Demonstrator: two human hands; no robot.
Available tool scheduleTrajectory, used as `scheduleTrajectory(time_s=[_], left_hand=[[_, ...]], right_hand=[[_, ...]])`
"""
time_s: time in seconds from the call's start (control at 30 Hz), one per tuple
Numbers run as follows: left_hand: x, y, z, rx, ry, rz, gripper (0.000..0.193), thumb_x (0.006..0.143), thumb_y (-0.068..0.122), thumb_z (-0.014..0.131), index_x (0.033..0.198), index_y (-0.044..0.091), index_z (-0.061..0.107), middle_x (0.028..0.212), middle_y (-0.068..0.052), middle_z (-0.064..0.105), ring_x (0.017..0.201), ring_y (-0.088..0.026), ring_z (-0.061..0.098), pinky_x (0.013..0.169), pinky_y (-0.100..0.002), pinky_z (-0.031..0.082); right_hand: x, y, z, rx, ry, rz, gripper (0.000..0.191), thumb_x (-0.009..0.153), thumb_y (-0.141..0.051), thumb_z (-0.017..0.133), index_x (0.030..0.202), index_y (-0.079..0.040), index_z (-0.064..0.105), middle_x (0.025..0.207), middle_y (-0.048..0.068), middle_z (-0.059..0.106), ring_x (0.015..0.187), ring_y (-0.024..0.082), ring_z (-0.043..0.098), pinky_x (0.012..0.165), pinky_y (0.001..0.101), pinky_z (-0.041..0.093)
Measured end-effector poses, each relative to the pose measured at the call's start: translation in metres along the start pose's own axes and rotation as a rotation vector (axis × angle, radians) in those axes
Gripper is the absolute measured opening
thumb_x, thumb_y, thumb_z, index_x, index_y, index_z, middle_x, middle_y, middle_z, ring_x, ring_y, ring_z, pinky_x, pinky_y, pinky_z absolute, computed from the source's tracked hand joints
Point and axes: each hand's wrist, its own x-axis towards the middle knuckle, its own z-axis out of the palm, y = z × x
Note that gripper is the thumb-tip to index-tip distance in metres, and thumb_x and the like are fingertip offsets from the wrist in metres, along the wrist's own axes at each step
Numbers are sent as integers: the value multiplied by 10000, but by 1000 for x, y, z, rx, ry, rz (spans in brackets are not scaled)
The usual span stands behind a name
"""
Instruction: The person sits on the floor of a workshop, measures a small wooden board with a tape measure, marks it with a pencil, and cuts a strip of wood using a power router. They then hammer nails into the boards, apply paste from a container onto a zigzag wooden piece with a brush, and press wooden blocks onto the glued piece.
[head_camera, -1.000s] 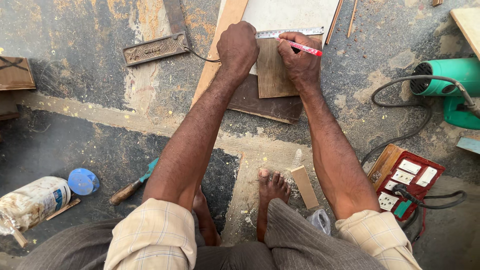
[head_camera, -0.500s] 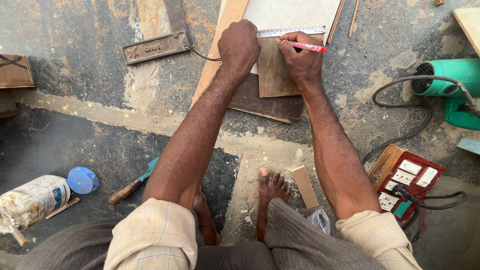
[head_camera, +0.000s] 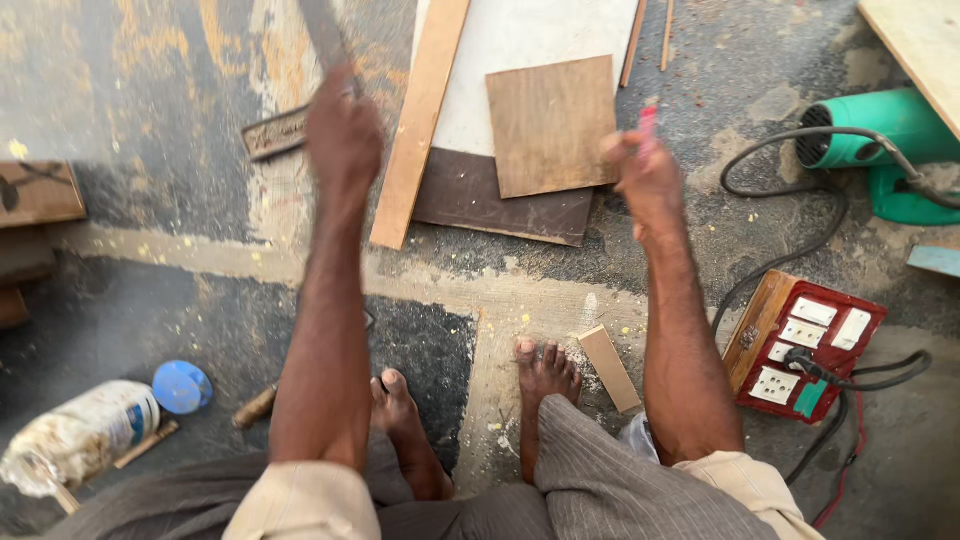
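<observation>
Both hands have lifted off the brown plywood square (head_camera: 552, 125) since the earlier frames, when they pressed a ruler to it and marked along it; they now hang apart above the floor, and the square lies bare.

Far left: a dark wooden block (head_camera: 38, 192) at the frame edge. Lower left, a white glue bottle (head_camera: 78, 436) lies on its side, its blue cap (head_camera: 181, 386) just beside it. A wooden tool handle (head_camera: 256, 405) pokes out near the left foot (head_camera: 404, 420).

Left hand (head_camera: 342, 135): raised, blurred by motion, closed around a long grey metal ruler (head_camera: 325, 35) that runs up out of frame. Beneath it, a small carved wooden strip (head_camera: 275, 133) on the concrete.

Centre: a long pale wood batten (head_camera: 420, 125) lies diagonally, alongside a white laminate sheet (head_camera: 520, 40). The plywood square rests on that sheet and overlaps a dark board (head_camera: 490, 205) below it. Nobody touches it.

Right hand (head_camera: 648, 175): raised just right of the square, fingers pinched shut on a red pencil (head_camera: 647, 125) pointing upward, blurred.

Below, the right foot (head_camera: 543, 375) stands beside a small wood offcut (head_camera: 610, 368).

Right: a red switchboard with white sockets (head_camera: 805, 345), black cable plugged in. Upper right, a green power tool (head_camera: 880, 140) with its cord (head_camera: 800, 245) looping across the floor.
</observation>
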Motion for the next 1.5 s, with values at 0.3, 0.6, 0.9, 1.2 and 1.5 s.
scheduleTrajectory(time_s=[0.3,0.6,0.9,1.2,1.5], left_hand=[[-32,-5,16,441,14,397,842,921,416,808,1534,21,388,1471,-228,476,1381,-398,416,1155,-595,321],[-24,85,94,292,-200,423,786,856,167,753,1559,90,411,1339,-230,415,1106,-318,604,819,-363,630],[-66,142,192,243,-88,608,742,846,261,750,1495,81,438,1295,-212,424,1139,-337,552,826,-479,609],[-19,141,207,387,-87,841,599,1101,443,539,1612,202,339,1639,-199,337,1481,-392,316,1157,-576,263],[-22,133,212,232,-90,726,619,1131,450,425,1663,211,216,1671,-24,427,1601,-270,239,1144,-469,219]], right_hand=[[18,-1,-19,586,107,105,323,926,-204,823,1102,39,705,772,17,608,550,57,485,437,205,347],[36,-29,-26,539,207,98,324,900,-194,824,1125,10,713,826,-7,692,558,37,508,439,190,394],[33,-29,-37,610,260,123,312,893,-174,814,1129,12,731,808,-4,676,559,43,495,467,197,389],[21,-34,-38,-146,496,-275,313,1028,-288,760,1050,18,701,841,90,671,716,179,599,646,360,510],[-30,-60,30,30,131,75,692,857,-464,748,1391,-58,581,1042,151,747,898,275,739,741,394,611]])
